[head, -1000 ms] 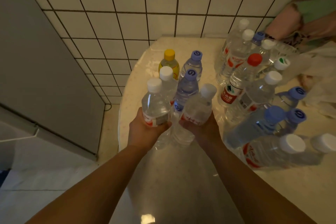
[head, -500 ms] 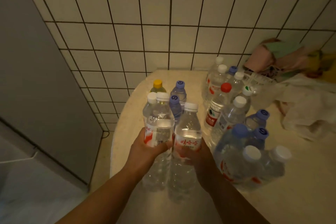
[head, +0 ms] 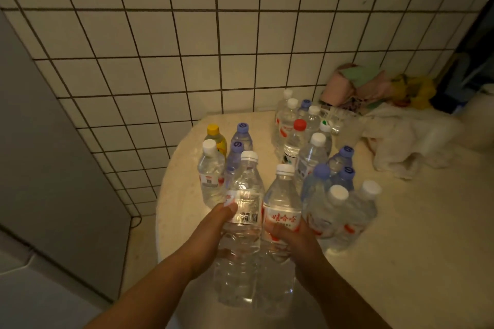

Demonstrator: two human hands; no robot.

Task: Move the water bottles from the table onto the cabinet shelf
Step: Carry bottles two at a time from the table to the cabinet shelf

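Observation:
My left hand (head: 211, 232) grips a clear white-capped water bottle (head: 244, 195) around its label, lifted above the cream table (head: 401, 262). Beside it, my right hand (head: 294, 240) grips a second white-capped bottle with a red label (head: 280, 200). Both bottles are upright and side by side. On the table behind stand a small group with a white-capped bottle (head: 211, 173), a yellow-capped one (head: 215, 136) and purple-capped ones (head: 242, 135). A larger cluster of several bottles (head: 318, 157) stands to the right. No cabinet shelf is visible.
A white tiled wall (head: 213, 48) rises behind the table. A grey panel (head: 53, 168) stands at the left, with floor below it. Crumpled white cloth (head: 406, 141) and pink-green fabric (head: 358, 83) lie at the table's back right.
Both hands have raised their bottles off the table and drawn them toward me. The view has tilted up, showing more wall.

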